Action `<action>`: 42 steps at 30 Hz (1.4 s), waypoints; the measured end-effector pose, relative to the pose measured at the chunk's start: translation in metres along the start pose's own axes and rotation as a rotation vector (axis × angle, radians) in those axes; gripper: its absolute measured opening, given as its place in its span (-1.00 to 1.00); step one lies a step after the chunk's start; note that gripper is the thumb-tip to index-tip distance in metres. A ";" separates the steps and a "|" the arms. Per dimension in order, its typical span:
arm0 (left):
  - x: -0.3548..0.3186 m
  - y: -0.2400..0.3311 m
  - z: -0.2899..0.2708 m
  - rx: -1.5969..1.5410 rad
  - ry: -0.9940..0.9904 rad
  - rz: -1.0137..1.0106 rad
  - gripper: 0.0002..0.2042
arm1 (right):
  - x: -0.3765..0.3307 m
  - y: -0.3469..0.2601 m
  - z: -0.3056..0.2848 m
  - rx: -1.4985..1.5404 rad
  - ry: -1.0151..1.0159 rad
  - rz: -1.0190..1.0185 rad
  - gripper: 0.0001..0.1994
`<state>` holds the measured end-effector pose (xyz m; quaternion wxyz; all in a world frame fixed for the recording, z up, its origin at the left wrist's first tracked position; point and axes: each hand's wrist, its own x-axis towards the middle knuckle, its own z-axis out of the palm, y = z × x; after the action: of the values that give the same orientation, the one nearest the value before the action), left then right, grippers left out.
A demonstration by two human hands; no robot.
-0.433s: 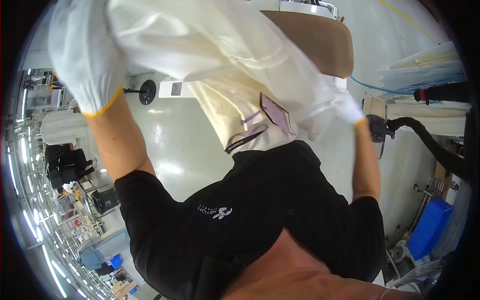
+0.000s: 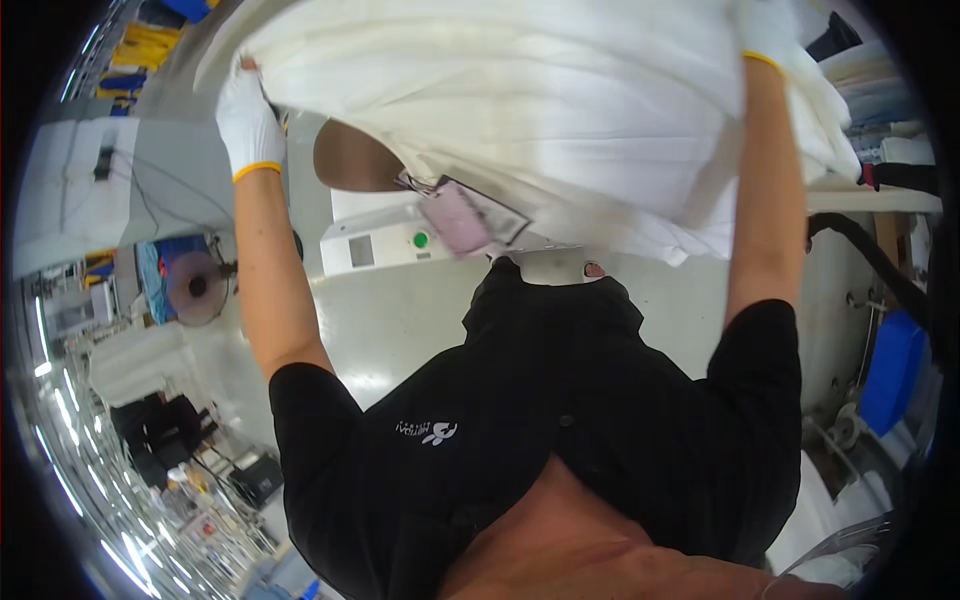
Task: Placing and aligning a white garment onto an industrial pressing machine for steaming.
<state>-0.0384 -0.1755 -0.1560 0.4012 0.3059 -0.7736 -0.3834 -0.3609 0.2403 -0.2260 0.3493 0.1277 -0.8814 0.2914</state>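
A wide white garment (image 2: 600, 130) is spread in front of me between my two gloved hands. My left hand (image 2: 250, 120), in a white knit glove with a yellow cuff, is closed on the garment's left edge, one bare fingertip showing. At the upper right my right hand (image 2: 772, 32), gloved alike, holds the cloth; its fingers blend into the white fabric and the picture's edge. A mauve hang tag (image 2: 457, 217), blurred by motion, dangles from the near edge beside a dark-rimmed tag. Beneath lies a brown padded pressing board (image 2: 355, 158), mostly covered by the garment.
Below the board is a white machine panel (image 2: 345, 252) with a green button (image 2: 420, 240). A round fan (image 2: 197, 288) stands at the left. On the right are a black hose (image 2: 880, 262), a blue bin (image 2: 893, 365) and stacked pale cloth (image 2: 865, 85).
The garment has gone from bunched and hanging near my body to spread wide over the board. My right hand has moved up and away; my left hand shows lower, at the cloth's edge.
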 end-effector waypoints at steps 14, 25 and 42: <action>-0.034 -0.343 0.008 0.758 -0.553 0.212 -0.43 | -0.284 -0.077 0.063 0.144 -0.559 -0.407 -0.54; -0.048 -0.312 0.016 0.897 -0.440 0.531 -0.49 | -0.216 0.001 0.075 -0.455 -0.482 0.225 -0.50; -0.136 -0.116 0.221 -0.567 -0.944 -0.486 -0.69 | -0.219 -0.103 0.051 0.351 -0.803 -0.086 -0.78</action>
<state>-0.1409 -0.0527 -0.3910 -0.0188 0.1519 -0.6435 -0.7500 -0.1860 0.1320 -0.3627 -0.0359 0.3249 -0.8783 0.3490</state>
